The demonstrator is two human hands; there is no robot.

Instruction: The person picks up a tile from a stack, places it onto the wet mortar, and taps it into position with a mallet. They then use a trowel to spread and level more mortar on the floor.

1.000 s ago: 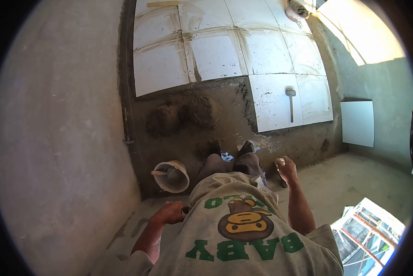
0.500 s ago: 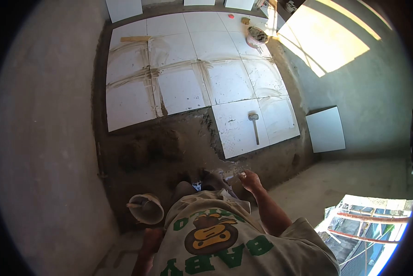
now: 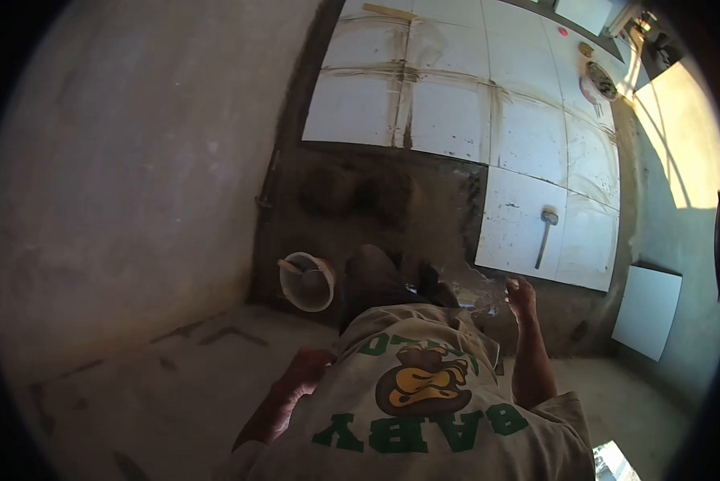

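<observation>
My right hand (image 3: 522, 297) hangs over the floor below the near tile edge, fingers curled in. A small pale spot shows at its fingertips, too small to name. My left hand (image 3: 310, 369) is beside my shirt, its fingers turned away and partly hidden. Nearest to it stands a white bucket (image 3: 321, 297) with a wooden handle (image 3: 288, 265) poking over the rim. A mallet (image 3: 547, 232) lies on the white floor tiles (image 3: 512, 208), head away from me. Bare dark mortar bed (image 3: 432, 204) fills the area left of that tile.
A bucket of mortar (image 3: 599, 82), a sponge-like lump (image 3: 586, 50) and a small red object (image 3: 563, 32) sit on the far tiles. A wooden strip (image 3: 389, 11) lies far left. One loose tile (image 3: 649, 311) leans against the right wall; a grey wall (image 3: 151, 160) rises left.
My view has turned left, so the tiles, mallet and bucket appear shifted right. My left hand shows more fully beside my shirt. The mallet and bucket keep their places.
</observation>
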